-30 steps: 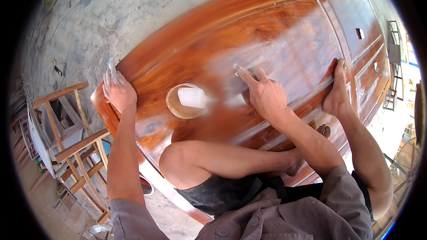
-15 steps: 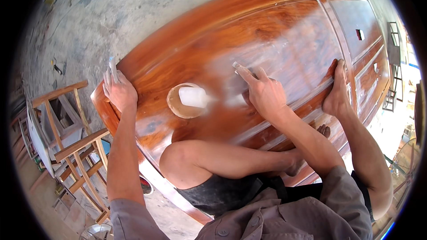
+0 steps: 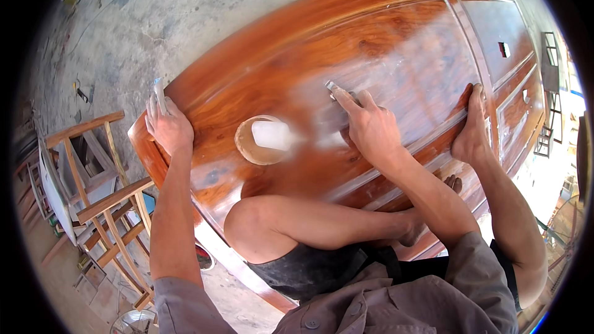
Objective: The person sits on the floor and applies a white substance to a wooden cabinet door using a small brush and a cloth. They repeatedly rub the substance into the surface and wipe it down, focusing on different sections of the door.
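I sit on a glossy red-brown wooden panel (image 3: pixel 297 59), my legs bent across it. My right hand (image 3: pixel 374 127) is closed around a small scraper-like tool (image 3: pixel 331 86) whose metallic tip shows past the forefinger; most of it is hidden. That forefinger presses along the tool, close to the panel's hazy whitish area. At the panel's left end rests my left hand (image 3: pixel 170 128), with a thin pale, bluish-tipped tool (image 3: pixel 159 89) held upright between its fingers. Between the hands, nearer the left, a round tan bowl (image 3: pixel 245 146) on the panel shows a bright white patch inside.
Wooden frames (image 3: pixel 114 201) stand on the floor at the left. A small tool (image 3: pixel 79 93) lies on the concrete floor (image 3: pixel 133 31) beyond them. My bare foot (image 3: pixel 471 127) rests on the panel at the right. Dark frames (image 3: pixel 549 96) stand past the far right end.
My right hand and its tool have shifted very slightly on the panel, with the tool's tip a little farther away. My left hand stays at the panel's end.
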The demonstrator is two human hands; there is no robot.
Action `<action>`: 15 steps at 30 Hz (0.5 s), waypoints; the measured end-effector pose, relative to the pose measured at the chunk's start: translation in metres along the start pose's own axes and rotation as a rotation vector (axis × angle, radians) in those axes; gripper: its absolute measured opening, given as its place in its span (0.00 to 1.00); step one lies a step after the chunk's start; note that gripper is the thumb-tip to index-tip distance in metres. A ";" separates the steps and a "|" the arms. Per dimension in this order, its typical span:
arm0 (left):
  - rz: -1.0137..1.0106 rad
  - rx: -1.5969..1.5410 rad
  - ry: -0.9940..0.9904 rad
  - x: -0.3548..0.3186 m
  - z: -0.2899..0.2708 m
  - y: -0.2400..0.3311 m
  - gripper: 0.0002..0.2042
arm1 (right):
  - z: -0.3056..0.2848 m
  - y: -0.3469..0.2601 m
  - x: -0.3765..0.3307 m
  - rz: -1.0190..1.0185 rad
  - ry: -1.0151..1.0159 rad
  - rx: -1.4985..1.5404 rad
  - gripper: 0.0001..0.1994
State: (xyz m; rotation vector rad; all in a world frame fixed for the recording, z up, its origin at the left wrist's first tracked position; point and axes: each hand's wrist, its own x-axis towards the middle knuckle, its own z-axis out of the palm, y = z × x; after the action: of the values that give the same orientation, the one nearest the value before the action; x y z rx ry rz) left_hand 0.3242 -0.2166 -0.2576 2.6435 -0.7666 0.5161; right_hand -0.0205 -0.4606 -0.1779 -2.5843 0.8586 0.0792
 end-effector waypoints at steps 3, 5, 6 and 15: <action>0.016 0.041 0.019 -0.001 0.001 -0.005 0.20 | -0.008 -0.005 0.008 0.008 -0.057 -0.045 0.35; 0.023 0.037 0.008 0.001 0.000 -0.002 0.20 | -0.007 -0.001 0.006 -0.026 -0.069 -0.058 0.34; 0.026 0.036 0.003 0.001 -0.001 -0.001 0.20 | -0.006 -0.001 0.004 -0.023 -0.062 -0.058 0.33; 0.066 0.019 0.070 0.003 -0.001 -0.001 0.18 | -0.006 -0.003 0.003 -0.034 -0.058 -0.047 0.33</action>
State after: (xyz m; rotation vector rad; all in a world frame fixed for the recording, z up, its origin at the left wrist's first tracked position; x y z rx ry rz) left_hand 0.3266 -0.2163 -0.2555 2.6096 -0.8333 0.6329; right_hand -0.0166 -0.4626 -0.1715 -2.6254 0.8004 0.1647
